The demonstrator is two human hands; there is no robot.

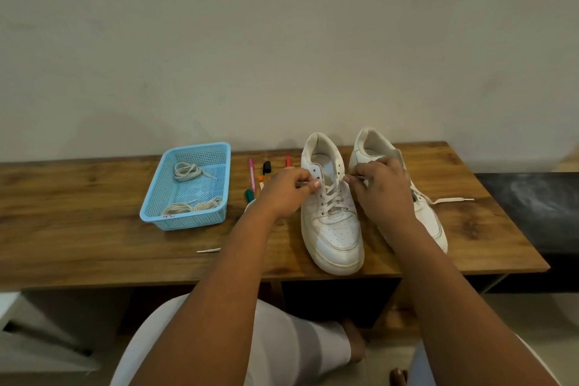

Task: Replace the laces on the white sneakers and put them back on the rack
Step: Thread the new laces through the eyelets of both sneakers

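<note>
Lacing left sneaker (332, 222) on table (94, 247), toe pointing toward person | left hand (286, 194) and right hand (380, 186) each pinching a lace end (352, 178) beside top eyelets | pulling outward, across shoe's long axis | right sneaker (430, 216) waiting behind right hand

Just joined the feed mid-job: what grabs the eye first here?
Two hands meet over the nearer white sneaker at table centre, the left hand and right hand each pinching a lace end at the top eyelets. The second sneaker stands behind the right hand, and a blue basket with coiled laces sits to the left.
</note>
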